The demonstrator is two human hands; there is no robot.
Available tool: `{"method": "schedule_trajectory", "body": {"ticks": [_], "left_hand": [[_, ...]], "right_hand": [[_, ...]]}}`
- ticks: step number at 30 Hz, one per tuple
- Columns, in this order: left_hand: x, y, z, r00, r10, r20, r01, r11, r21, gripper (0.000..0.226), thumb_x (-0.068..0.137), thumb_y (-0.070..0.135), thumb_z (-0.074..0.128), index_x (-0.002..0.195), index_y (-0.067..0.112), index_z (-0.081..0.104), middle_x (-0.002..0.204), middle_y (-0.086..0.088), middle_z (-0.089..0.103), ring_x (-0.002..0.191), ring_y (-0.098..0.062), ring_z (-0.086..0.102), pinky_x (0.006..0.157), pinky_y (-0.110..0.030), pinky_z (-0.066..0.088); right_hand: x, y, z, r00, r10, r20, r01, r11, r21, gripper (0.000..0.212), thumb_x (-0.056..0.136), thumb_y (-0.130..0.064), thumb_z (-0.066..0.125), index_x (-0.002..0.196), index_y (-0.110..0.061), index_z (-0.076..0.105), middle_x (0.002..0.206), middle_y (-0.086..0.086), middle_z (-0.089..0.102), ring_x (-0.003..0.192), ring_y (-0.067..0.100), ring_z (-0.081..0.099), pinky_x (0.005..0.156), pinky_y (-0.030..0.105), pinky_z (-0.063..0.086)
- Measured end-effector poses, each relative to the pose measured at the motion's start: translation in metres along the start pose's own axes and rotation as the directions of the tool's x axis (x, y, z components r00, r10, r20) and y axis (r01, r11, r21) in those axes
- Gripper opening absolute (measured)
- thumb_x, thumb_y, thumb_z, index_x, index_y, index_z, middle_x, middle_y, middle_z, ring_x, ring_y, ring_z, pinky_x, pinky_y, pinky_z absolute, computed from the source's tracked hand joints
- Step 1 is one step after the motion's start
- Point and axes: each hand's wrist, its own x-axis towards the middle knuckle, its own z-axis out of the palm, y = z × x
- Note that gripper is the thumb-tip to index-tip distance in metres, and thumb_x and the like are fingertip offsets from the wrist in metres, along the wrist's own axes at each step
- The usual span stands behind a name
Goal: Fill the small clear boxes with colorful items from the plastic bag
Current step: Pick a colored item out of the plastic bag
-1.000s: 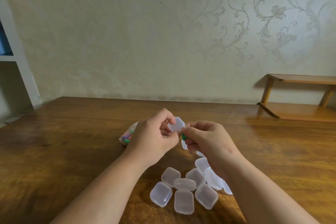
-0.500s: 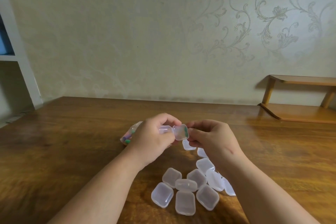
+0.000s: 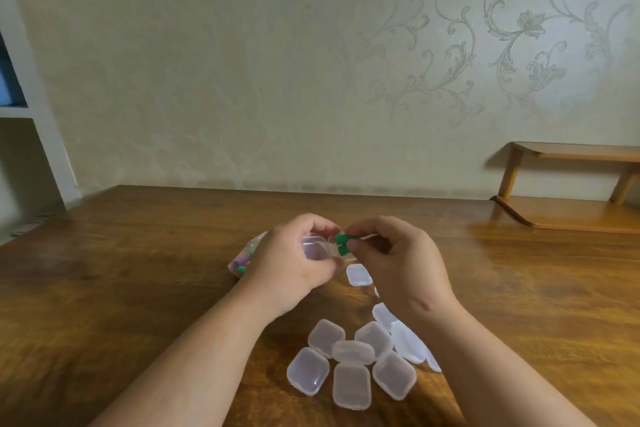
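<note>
Above the wooden table [image 3: 138, 281], my left hand [image 3: 291, 260] holds a small clear box [image 3: 314, 247] with its lid swung open. Right beside the box, my right hand [image 3: 394, 263] pinches a green item [image 3: 343, 243] between thumb and fingertips. The plastic bag [image 3: 244, 258] of colorful items lies on the table behind my left hand, mostly hidden by it. Several closed clear boxes [image 3: 351, 357] are clustered on the table near me, and one more clear box [image 3: 359, 274] lies under my hands.
A low wooden shelf [image 3: 568, 198] stands at the back right corner of the table against the patterned wall. A white shelving unit [image 3: 31, 114] stands off the table's left edge.
The box in my left hand has gone from nearly closed to fully open. The green item has come into plain view in my right fingertips at the box's edge.
</note>
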Motion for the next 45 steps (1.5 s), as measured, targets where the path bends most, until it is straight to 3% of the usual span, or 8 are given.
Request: {"method": "schedule_trajectory", "body": {"ticks": [14, 19, 27, 32, 35, 39, 43, 45], "left_hand": [[0.001, -0.001, 0.000, 0.999, -0.036, 0.011, 0.038, 0.991, -0.129, 0.043, 0.077, 0.027, 0.083, 0.105, 0.038, 0.052, 0.106, 0.011, 0.066, 0.098, -0.014, 0.064, 0.083, -0.037, 0.060], [0.001, -0.002, -0.001, 0.999, -0.028, 0.037, 0.033, 0.993, -0.116, 0.044, 0.078, 0.022, 0.082, 0.104, 0.038, 0.052, 0.104, 0.012, 0.064, 0.096, -0.012, 0.064, 0.080, -0.035, 0.062], [-0.001, 0.001, -0.002, 0.999, 0.006, 0.041, 0.000, 0.992, -0.128, 0.049, 0.079, 0.019, 0.082, 0.106, 0.038, 0.046, 0.107, 0.019, 0.064, 0.096, -0.009, 0.063, 0.076, -0.024, 0.059], [-0.002, 0.000, -0.002, 0.992, -0.029, 0.123, 0.089, 0.853, -0.515, 0.046, 0.072, 0.019, 0.066, 0.115, 0.030, 0.054, 0.119, -0.003, 0.069, 0.108, -0.024, 0.068, 0.091, -0.037, 0.057], [-0.003, 0.003, -0.003, 0.973, -0.005, 0.229, 0.164, 0.715, -0.680, 0.043, 0.084, 0.012, 0.060, 0.124, 0.028, 0.059, 0.127, -0.006, 0.067, 0.114, -0.024, 0.067, 0.099, -0.038, 0.053], [-0.004, 0.005, 0.002, 0.964, 0.001, 0.267, 0.130, 0.872, -0.473, 0.051, 0.101, 0.009, 0.050, 0.118, 0.055, 0.062, 0.137, 0.018, 0.059, 0.131, -0.009, 0.052, 0.113, -0.039, 0.040], [-0.003, 0.005, 0.002, 0.982, 0.006, 0.190, 0.055, 0.947, -0.318, 0.050, 0.098, 0.013, 0.057, 0.131, 0.051, 0.055, 0.137, 0.023, 0.057, 0.131, -0.005, 0.049, 0.110, -0.029, 0.041], [-0.002, 0.004, 0.001, 0.989, 0.030, 0.147, 0.002, 0.978, -0.210, 0.053, 0.096, 0.017, 0.063, 0.135, 0.051, 0.051, 0.136, 0.023, 0.057, 0.127, -0.005, 0.053, 0.106, -0.031, 0.047]], "right_hand": [[0.002, 0.005, 0.002, 0.997, -0.076, -0.022, 0.068, 0.964, -0.258, 0.009, 0.090, -0.035, 0.067, 0.094, -0.031, 0.073, 0.086, -0.021, 0.054, 0.074, -0.001, 0.052, 0.059, 0.010, 0.036], [0.005, 0.004, 0.003, 0.992, 0.125, -0.033, -0.126, 0.992, -0.032, 0.010, 0.085, -0.026, 0.074, 0.081, -0.027, 0.064, 0.077, -0.012, 0.063, 0.064, 0.002, 0.053, 0.050, 0.011, 0.038], [0.004, -0.003, -0.001, 0.911, 0.394, 0.122, -0.412, 0.876, 0.250, 0.024, 0.086, -0.023, 0.073, 0.105, -0.024, 0.059, 0.088, -0.001, 0.072, 0.070, 0.011, 0.066, 0.051, 0.020, 0.052], [0.004, 0.000, -0.002, 0.874, 0.466, 0.139, -0.478, 0.773, 0.416, 0.010, 0.089, -0.016, 0.070, 0.098, -0.017, 0.071, 0.085, 0.005, 0.074, 0.075, 0.019, 0.070, 0.071, 0.034, 0.061], [0.004, 0.001, -0.003, 0.867, 0.475, 0.151, -0.484, 0.730, 0.483, 0.006, 0.089, -0.014, 0.069, 0.094, -0.012, 0.070, 0.086, 0.010, 0.073, 0.071, 0.019, 0.066, 0.066, 0.031, 0.056], [0.002, -0.001, -0.004, 0.866, 0.443, 0.233, -0.496, 0.698, 0.516, 0.005, 0.091, -0.013, 0.066, 0.095, -0.011, 0.068, 0.086, 0.013, 0.070, 0.066, 0.016, 0.058, 0.056, 0.027, 0.047], [0.001, -0.008, -0.003, 0.846, 0.427, 0.319, -0.519, 0.521, 0.678, 0.023, 0.099, -0.021, 0.052, 0.104, -0.005, 0.068, 0.086, 0.014, 0.069, 0.063, 0.016, 0.065, 0.054, 0.025, 0.051], [0.002, -0.007, -0.002, 0.855, 0.431, 0.288, -0.513, 0.623, 0.591, 0.027, 0.096, -0.032, 0.058, 0.104, -0.010, 0.069, 0.089, 0.012, 0.071, 0.068, 0.018, 0.064, 0.062, 0.029, 0.055]]}}
